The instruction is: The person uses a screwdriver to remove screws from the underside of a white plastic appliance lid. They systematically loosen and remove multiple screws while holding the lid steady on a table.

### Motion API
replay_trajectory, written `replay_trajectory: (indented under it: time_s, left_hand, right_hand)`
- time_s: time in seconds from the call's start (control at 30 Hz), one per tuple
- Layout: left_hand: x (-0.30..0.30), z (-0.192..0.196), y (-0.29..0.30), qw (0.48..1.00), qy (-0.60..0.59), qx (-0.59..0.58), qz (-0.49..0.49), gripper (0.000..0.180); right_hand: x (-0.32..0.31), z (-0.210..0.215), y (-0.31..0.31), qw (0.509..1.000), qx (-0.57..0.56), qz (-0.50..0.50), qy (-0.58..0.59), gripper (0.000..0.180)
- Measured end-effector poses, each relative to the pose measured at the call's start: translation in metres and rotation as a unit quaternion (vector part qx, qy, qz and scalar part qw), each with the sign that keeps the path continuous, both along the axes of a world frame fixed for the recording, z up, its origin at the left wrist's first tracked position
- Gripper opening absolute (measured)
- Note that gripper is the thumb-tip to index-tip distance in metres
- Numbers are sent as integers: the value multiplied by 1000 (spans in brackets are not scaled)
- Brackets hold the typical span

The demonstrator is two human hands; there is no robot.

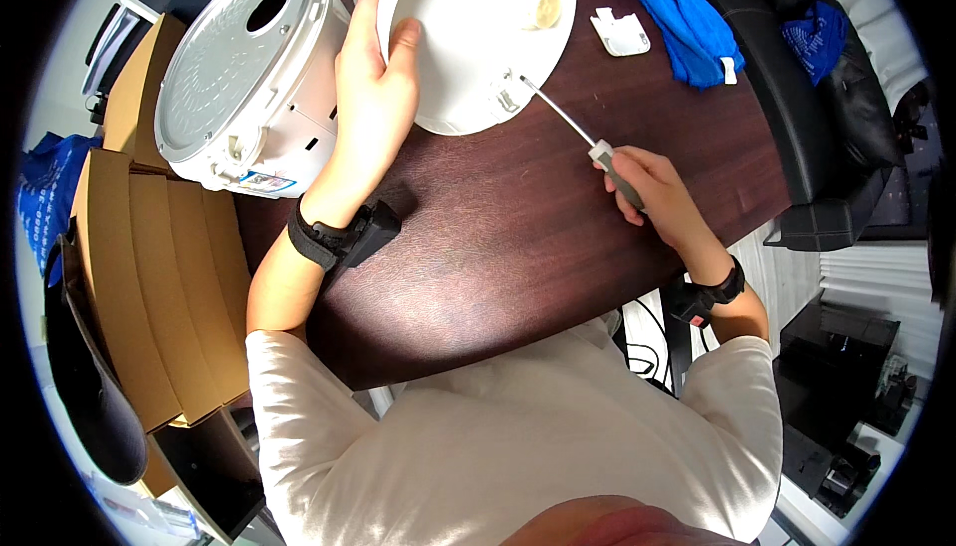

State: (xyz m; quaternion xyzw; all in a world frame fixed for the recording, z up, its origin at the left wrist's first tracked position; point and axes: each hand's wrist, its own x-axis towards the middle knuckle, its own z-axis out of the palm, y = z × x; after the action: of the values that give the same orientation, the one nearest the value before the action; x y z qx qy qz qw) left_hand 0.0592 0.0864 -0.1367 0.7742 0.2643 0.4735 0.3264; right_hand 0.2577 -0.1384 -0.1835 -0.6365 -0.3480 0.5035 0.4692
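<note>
My left hand (378, 98) grips the rim of a white round shell-like cover (453, 43), thumb on its inner face and fingers behind it. The cover is tilted up, showing small metal fittings and a yellowish round spot inside. In my right hand (652, 187) is a screwdriver (568, 116) with a grey handle and a long thin shaft. Its tip meets or sits just by a small fitting (510, 93) near the cover's lower edge; contact is hard to tell. Left of the cover stands a white round appliance body (309, 113), its grey face (224, 68) having a round hole.
On the dark wooden table (478, 247) lie a small white plastic part (621, 34) and a blue cloth (662, 13). Cardboard boxes (159, 287) stand at the left. A black leather chair (777, 98) adjoins the table's right edge.
</note>
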Motion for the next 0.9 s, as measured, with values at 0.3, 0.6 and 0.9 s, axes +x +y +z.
replay_trajectory:
  time_s: [0.3, 0.6, 0.9]
  left_hand:
    - [0, 1, -2, 1000, -6, 2, -4, 27]
    - [1, 0, -3, 1000, -11, -2, -5, 25]
    - [1, -1, -2, 1000, -9, 15, -1, 25]
  right_hand:
    - [-11, 3, 8, 1000, 1, 4, 17, 34]
    - [-15, 3, 9, 1000, -7, -2, 25, 35]
    - [-24, 7, 9, 998, -22, -7, 59, 36]
